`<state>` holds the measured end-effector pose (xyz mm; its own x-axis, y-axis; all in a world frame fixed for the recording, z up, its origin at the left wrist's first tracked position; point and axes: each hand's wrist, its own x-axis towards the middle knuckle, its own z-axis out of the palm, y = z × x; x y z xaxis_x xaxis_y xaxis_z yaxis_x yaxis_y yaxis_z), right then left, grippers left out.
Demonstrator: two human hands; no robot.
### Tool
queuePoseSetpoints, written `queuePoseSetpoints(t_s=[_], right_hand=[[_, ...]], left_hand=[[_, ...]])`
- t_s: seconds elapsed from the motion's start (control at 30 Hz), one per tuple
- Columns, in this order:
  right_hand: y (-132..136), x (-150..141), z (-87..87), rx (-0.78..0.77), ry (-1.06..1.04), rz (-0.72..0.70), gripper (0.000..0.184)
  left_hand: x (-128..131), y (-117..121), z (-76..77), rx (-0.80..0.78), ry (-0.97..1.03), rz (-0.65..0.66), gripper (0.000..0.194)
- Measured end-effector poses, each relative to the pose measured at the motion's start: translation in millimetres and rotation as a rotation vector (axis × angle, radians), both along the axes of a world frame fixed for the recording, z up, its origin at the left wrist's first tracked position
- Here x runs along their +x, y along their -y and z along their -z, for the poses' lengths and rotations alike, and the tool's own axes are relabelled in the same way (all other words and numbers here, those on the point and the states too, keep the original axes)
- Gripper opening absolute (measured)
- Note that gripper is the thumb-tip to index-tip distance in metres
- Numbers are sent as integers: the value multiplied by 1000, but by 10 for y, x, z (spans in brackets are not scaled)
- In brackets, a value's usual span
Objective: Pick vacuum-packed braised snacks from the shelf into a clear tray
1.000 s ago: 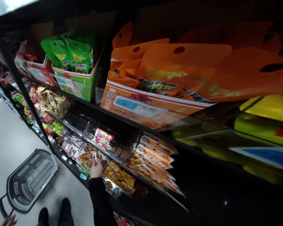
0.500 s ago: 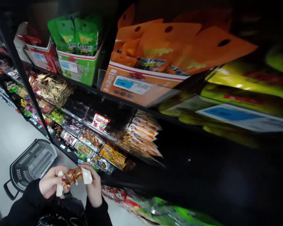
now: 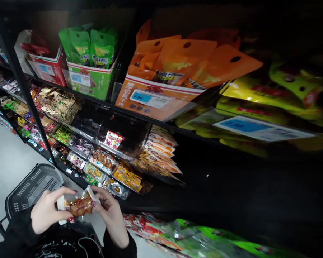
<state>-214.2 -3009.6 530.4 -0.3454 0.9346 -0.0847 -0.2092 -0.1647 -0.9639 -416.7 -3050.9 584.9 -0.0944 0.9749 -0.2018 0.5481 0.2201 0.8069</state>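
Note:
Between my two hands is a small clear snack packet (image 3: pixel 80 207) with brown, reddish pieces inside and white ends. My left hand (image 3: pixel 48 209) pinches its left end, thumb below and index finger above. At the right end, my right hand (image 3: pixel 109 211) grips the white flap with thumb and fingers. Both hands are in front of my body, below the lower shelf of snack packets. A grey plastic basket (image 3: pixel 17 193) with a black handle stands on the floor behind my left hand.
Shelves run along the aisle. On the upper one stand a red box (image 3: pixel 51 73), a green box (image 3: pixel 97 86) and an orange box (image 3: pixel 140 107) of pouches, then yellow bags (image 3: pixel 247 91). Lower trays hold packets (image 3: pixel 127 177). Green and red bags (image 3: pixel 172 236) lie at bottom right.
The packet has turned in my hands and now shows more of its brown contents. My left fingers have shifted to a wider pinch at its end. The view has moved slightly.

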Motion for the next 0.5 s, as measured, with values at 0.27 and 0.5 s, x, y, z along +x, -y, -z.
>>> queuePoseSetpoints(t_s=[0.27, 0.5], right_hand=[[102, -185, 190, -136, -186, -199, 40], [188, -440, 202, -137, -197, -63, 42]], left_hand=[[-254, 16, 277, -103, 496, -109, 21], [-275, -80, 311, -2, 457, -319, 23]])
